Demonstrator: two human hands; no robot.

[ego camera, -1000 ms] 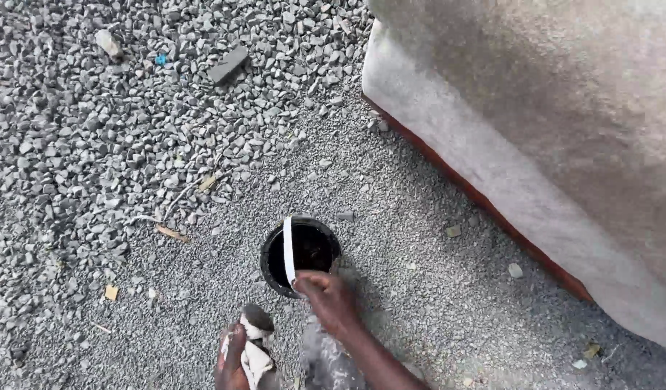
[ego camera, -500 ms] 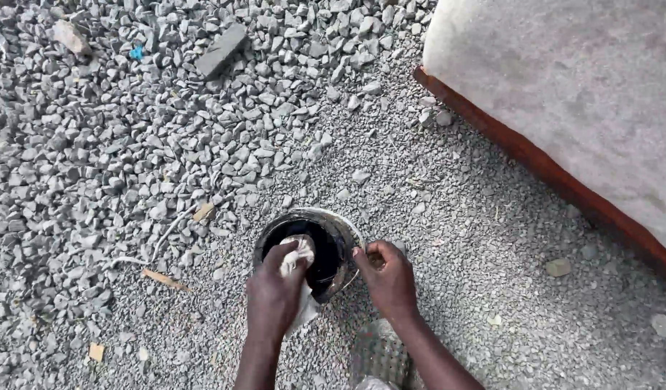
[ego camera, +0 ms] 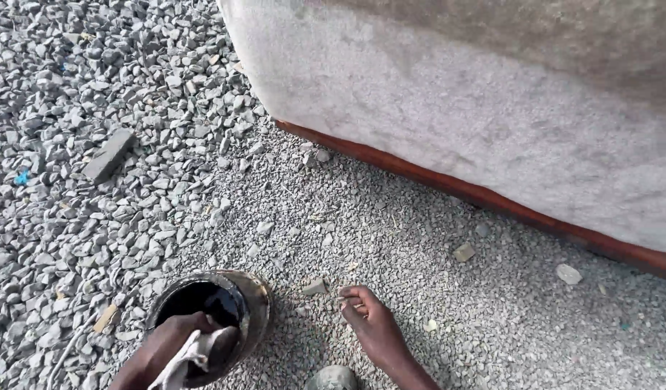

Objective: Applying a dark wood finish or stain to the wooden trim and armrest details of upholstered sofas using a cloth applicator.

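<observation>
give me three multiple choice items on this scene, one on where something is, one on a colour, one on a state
1. Where is the left hand?
A. at the round container, holding a pale cloth at its opening
B. flat on the big slab
C. lifting the flat stone

2. What colour is the strip along the bottom edge of the pale slab?
A. blue
B. reddish brown
C. yellow

3. How is the right hand?
A. gripping the container's rim
B. over the gravel, fingers loosely curled, clear of the container
C. holding the cloth

Answers: 1 A, the cloth sits in that hand over the dark inside. 2 B, a reddish-brown band edges the slab. 3 B, it hovers to the right of the container over gravel.
</observation>
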